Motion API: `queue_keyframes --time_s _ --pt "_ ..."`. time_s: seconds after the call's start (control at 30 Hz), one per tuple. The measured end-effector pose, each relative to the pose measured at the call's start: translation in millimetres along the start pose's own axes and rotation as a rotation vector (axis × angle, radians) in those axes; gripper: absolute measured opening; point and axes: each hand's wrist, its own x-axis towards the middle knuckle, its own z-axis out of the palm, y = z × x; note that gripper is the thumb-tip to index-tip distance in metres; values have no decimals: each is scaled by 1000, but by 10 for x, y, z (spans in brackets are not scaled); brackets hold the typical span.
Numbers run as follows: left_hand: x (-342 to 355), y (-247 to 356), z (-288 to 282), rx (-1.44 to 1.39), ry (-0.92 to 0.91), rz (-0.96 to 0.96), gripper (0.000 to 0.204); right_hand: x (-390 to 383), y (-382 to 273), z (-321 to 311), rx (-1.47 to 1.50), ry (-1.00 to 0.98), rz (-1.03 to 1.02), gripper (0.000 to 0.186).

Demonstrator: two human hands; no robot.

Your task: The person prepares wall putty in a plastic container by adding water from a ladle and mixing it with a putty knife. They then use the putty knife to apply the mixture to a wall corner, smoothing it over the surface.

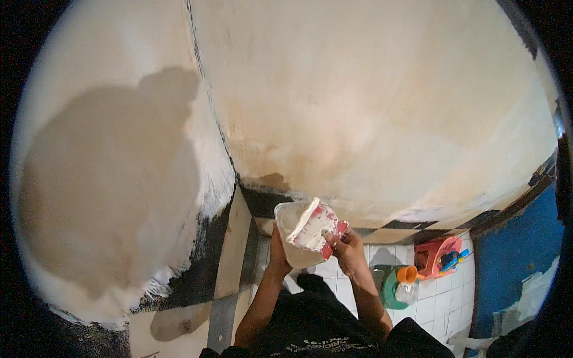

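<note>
My left hand (279, 252) is closed on the side of a pale translucent plastic tub (303, 258), which is tilted in front of my body. Over the tub lies a red putty scraper (311, 229), its wide blade smeared with whitish putty and a thick bead of it along the far edge. My right hand (349, 250) grips the scraper by its red handle end, thumb on top. How much putty is inside the tub is hidden by the blade. Beyond both hands rises a cream-coloured wall (370, 119) with patchy skim coat.
On the left, another coated wall (65, 95) carries my shadow above black and cream tiles (230, 262). A pinkish-red plastic stool (456, 243) with tools, an orange cup (407, 274) and a green container (390, 289) are on the white-tiled floor (439, 307). A blue panel (507, 238) borders the right.
</note>
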Motion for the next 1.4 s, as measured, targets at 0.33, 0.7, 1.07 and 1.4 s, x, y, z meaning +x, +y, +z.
queue_keyframes --time_s 0.33,0.7,1.07,1.4 --pt "-312 333 212 52 -275 128 73 -122 -174 224 168 -37 22 20" --pt "-671 383 -121 -40 -383 285 64 -584 -372 632 263 -175 -103 18" --pt "-677 398 -213 -188 -416 226 58 -505 -486 756 269 -235 -102 25" --pt "-639 442 -1 -183 -400 166 60 -293 -617 583 -181 -239 -261 14"
